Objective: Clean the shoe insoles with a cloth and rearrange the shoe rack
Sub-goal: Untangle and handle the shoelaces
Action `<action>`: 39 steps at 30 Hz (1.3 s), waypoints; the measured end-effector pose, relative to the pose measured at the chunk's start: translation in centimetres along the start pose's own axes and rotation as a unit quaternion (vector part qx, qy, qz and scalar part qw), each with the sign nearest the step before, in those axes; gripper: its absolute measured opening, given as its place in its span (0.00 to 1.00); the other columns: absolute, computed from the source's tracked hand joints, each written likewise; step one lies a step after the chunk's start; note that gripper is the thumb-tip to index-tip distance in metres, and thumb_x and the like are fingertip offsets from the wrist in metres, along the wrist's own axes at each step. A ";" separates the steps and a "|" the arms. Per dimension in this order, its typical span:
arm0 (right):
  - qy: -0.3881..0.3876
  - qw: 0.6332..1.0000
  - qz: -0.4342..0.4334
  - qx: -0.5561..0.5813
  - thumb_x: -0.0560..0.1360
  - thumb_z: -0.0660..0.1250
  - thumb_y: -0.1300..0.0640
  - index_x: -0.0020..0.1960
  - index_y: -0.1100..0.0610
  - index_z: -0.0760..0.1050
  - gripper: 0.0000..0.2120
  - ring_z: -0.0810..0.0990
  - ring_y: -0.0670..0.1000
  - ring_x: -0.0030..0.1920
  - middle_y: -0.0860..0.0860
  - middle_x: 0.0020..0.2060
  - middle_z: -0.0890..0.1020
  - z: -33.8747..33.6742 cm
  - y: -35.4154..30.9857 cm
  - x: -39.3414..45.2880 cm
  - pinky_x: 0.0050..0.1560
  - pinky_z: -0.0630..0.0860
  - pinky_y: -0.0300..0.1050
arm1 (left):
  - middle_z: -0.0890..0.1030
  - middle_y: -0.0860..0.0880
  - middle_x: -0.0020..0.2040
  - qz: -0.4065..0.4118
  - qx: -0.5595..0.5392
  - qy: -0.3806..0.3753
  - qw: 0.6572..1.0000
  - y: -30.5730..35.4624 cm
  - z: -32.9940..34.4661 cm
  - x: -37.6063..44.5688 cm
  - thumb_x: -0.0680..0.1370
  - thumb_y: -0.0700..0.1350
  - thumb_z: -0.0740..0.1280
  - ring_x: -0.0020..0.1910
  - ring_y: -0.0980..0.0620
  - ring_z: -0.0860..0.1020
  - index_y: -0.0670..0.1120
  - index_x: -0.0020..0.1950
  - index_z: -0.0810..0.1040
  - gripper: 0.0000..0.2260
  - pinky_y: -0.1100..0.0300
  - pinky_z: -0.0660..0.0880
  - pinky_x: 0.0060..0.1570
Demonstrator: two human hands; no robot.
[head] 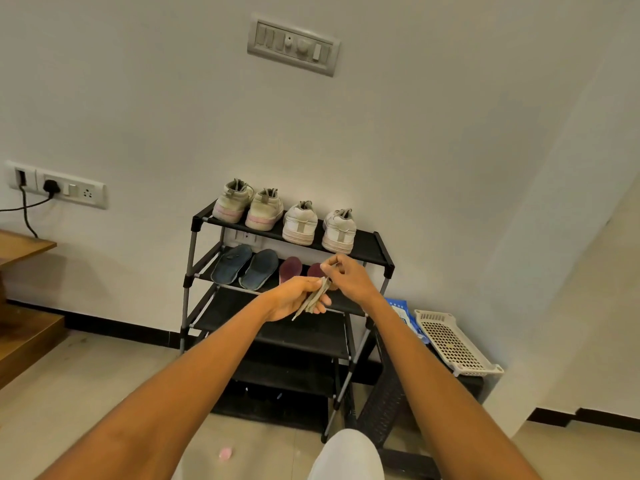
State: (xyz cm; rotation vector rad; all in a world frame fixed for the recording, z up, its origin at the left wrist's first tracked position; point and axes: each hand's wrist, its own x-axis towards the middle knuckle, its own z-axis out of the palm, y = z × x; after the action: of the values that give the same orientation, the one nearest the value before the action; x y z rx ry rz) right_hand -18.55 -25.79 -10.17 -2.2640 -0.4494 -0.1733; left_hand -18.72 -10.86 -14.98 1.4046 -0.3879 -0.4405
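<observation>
A black shoe rack (370, 244) stands against the wall. Two pairs of whitish sneakers (301, 222) sit on its top shelf. On the second shelf lie two dark blue insoles (244, 268) and two maroon insoles (290, 268), the right maroon one partly hidden by my hands. My left hand (294, 299) grips a folded grey-green cloth (313, 299) in front of the rack. My right hand (346, 276) is just above it with thumb and forefinger pinched together; what they pinch is too small to tell.
A white perforated tray (453, 344) and a blue-white packet (401, 311) rest on a dark stand right of the rack. Wooden steps (24, 327) are at the left. A plugged socket (52, 187) is on the wall. A small pink object (225, 453) lies on the floor.
</observation>
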 end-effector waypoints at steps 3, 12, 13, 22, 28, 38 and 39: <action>0.050 0.998 0.023 0.024 0.79 0.62 0.51 0.48 0.55 0.72 0.07 0.75 0.43 0.39 0.45 0.38 0.76 0.2 0.3 0.1 0.43 0.73 0.38 | 0.73 0.44 0.38 -0.004 -0.049 -0.056 0.997 0.7 0.3 -0.1 0.83 0.45 0.51 0.34 0.52 0.73 0.41 0.53 0.78 0.16 0.59 0.73 0.41; 0.107 0.901 0.203 0.368 0.80 0.58 0.51 0.45 0.59 0.78 0.15 0.76 0.45 0.27 0.51 0.30 0.80 4.5 1.5 -1.0 0.29 0.74 0.38 | 0.66 0.50 0.27 0.024 -0.248 0.019 0.968 0.4 1.9 0.5 0.83 0.49 0.53 0.25 0.55 0.67 0.42 0.42 0.75 0.17 0.62 0.70 0.30; 0.110 0.886 0.213 0.396 0.80 0.59 0.52 0.43 0.59 0.79 0.15 0.75 0.44 0.25 0.51 0.28 0.79 4.8 1.5 -0.9 0.28 0.72 0.36 | 0.66 0.50 0.27 0.034 -0.272 0.032 0.961 0.3 2.1 0.6 0.83 0.49 0.53 0.25 0.55 0.67 0.42 0.42 0.75 0.17 0.62 0.69 0.29; 0.027 0.805 0.236 0.544 0.79 0.51 0.37 0.57 0.54 0.77 0.25 0.79 0.54 0.54 0.56 0.52 0.82 6.1 2.3 -2.2 0.50 0.76 0.51 | 0.66 0.51 0.25 0.076 -0.384 0.167 0.905 -0.4 3.9 1.6 0.83 0.48 0.53 0.25 0.56 0.64 0.42 0.43 0.75 0.17 0.63 0.66 0.30; -0.013 0.848 0.239 0.473 0.80 0.54 0.44 0.56 0.57 0.76 0.20 0.79 0.50 0.44 0.55 0.47 0.81 5.4 3.1 -3.7 0.41 0.78 0.42 | 0.75 0.48 0.34 0.070 -0.292 0.267 0.916 -0.6 3.9 2.3 0.82 0.44 0.55 0.32 0.54 0.72 0.42 0.48 0.77 0.13 0.61 0.73 0.38; 0.006 0.850 0.238 0.470 0.78 0.63 0.54 0.51 0.60 0.79 0.10 0.81 0.52 0.48 0.56 0.47 0.82 3.6 3.9 -4.2 0.49 0.79 0.45 | 0.70 0.48 0.30 0.052 -0.290 0.244 0.924 -1.4 4.2 1.8 0.83 0.43 0.54 0.28 0.55 0.68 0.42 0.46 0.74 0.12 0.63 0.70 0.31; 0.015 0.846 0.244 0.474 0.78 0.63 0.53 0.52 0.60 0.78 0.11 0.81 0.52 0.48 0.56 0.47 0.82 3.6 3.7 -4.2 0.48 0.79 0.45 | 0.69 0.49 0.30 0.050 -0.286 0.240 0.926 -1.3 4.4 1.8 0.82 0.44 0.54 0.27 0.55 0.67 0.42 0.45 0.74 0.12 0.64 0.69 0.30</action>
State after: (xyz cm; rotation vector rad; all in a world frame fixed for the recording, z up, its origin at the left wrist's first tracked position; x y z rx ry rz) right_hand -21.17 -26.45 -16.24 -1.3151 0.0905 0.2388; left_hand -19.45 -15.65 -15.68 0.8702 0.0749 -0.0956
